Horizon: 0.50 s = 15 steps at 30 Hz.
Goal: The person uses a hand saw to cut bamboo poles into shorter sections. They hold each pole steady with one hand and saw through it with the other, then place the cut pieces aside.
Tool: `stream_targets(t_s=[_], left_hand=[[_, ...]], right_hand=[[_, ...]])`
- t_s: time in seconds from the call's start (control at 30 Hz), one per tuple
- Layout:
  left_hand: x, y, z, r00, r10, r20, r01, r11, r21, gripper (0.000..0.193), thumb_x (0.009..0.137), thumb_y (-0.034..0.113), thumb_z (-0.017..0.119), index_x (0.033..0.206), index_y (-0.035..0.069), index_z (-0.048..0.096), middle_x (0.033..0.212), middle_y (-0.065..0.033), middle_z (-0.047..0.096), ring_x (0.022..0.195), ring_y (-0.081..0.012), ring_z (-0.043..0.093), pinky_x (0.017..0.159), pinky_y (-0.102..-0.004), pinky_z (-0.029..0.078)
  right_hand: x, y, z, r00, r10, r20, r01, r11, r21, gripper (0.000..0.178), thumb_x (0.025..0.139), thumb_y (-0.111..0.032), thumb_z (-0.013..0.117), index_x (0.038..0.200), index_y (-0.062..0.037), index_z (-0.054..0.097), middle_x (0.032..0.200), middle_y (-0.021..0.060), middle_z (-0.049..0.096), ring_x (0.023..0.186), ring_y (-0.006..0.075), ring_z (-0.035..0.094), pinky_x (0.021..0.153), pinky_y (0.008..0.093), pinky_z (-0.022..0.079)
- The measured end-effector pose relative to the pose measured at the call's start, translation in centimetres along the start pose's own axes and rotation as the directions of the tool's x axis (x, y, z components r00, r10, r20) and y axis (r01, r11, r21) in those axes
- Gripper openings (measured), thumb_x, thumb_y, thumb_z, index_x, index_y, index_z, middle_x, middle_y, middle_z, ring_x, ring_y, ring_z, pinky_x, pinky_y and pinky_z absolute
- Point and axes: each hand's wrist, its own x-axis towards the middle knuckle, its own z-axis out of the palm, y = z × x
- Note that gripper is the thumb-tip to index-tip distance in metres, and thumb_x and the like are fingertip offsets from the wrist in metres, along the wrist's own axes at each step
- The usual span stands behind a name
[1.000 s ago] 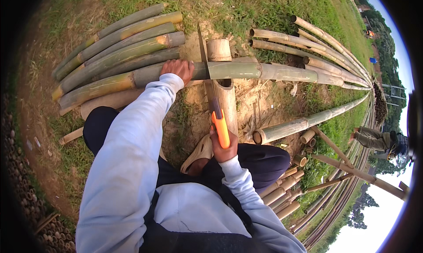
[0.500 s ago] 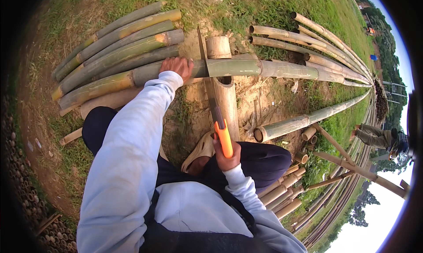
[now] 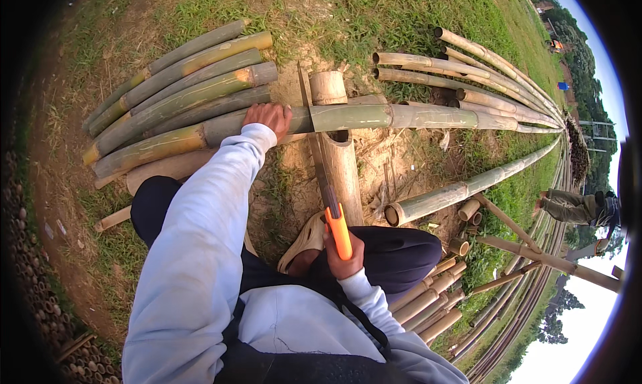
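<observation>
A long green bamboo pole (image 3: 358, 117) lies crosswise before me, resting over an upright-looking pale bamboo support (image 3: 342, 177). My left hand (image 3: 269, 121) is closed over the top of this pole, just left of the saw blade. In my right hand (image 3: 346, 253) is a handsaw (image 3: 339, 231) with an orange handle, my fingers wrapped round its grip. Its long dark blade crosses the pole, with the tip pointing away from me on the far side. How deep the blade sits in the bamboo I cannot tell.
Several cut bamboo lengths (image 3: 200, 48) lie side by side at the left. More long poles (image 3: 461, 63) stretch away at the right, with a single pole (image 3: 441, 198) nearer. Shorter pieces (image 3: 428, 297) are stacked beside my right knee. Another person (image 3: 568, 207) stands far right.
The saw and my right hand have come slightly nearer to me, so less blade reaches past the pole. My left hand stays on the bamboo. The whole view has shifted a little.
</observation>
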Motion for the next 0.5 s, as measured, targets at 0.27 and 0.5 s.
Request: stream_targets(t_s=[0.27, 0.5], left_hand=[[0.2, -1.0, 0.2, 1.0, 0.013, -0.012, -0.013, 1.0, 0.021, 0.048, 0.102, 0.039, 0.046, 0.088, 0.005, 0.077, 0.088, -0.0222, 0.075, 0.086, -0.0409, 0.072, 0.088, -0.0505, 0.054], [0.0, 0.9, -1.3, 0.999, 0.013, 0.05, -0.013, 1.0, -0.007, 0.047, 0.103, 0.036, 0.046, 0.086, 0.003, 0.076, 0.087, -0.0226, 0.075, 0.085, -0.0401, 0.072, 0.089, -0.0489, 0.054]], right_hand=[[0.7, -1.6, 0.2, 1.0, 0.009, 0.014, -0.01, 0.997, 0.08, 0.014, 0.093, -0.006, 0.072, 0.101, 0.0046, 0.069, 0.077, 0.0103, 0.068, 0.069, 0.0151, 0.065, 0.067, 0.0331, 0.053], [-2.2, -0.2, -1.6, 0.998, 0.063, 0.006, -0.063, 0.996, 0.059, 0.022, 0.092, -0.009, 0.074, 0.108, 0.0049, 0.071, 0.087, 0.0158, 0.074, 0.081, 0.0196, 0.073, 0.076, 0.0329, 0.056]])
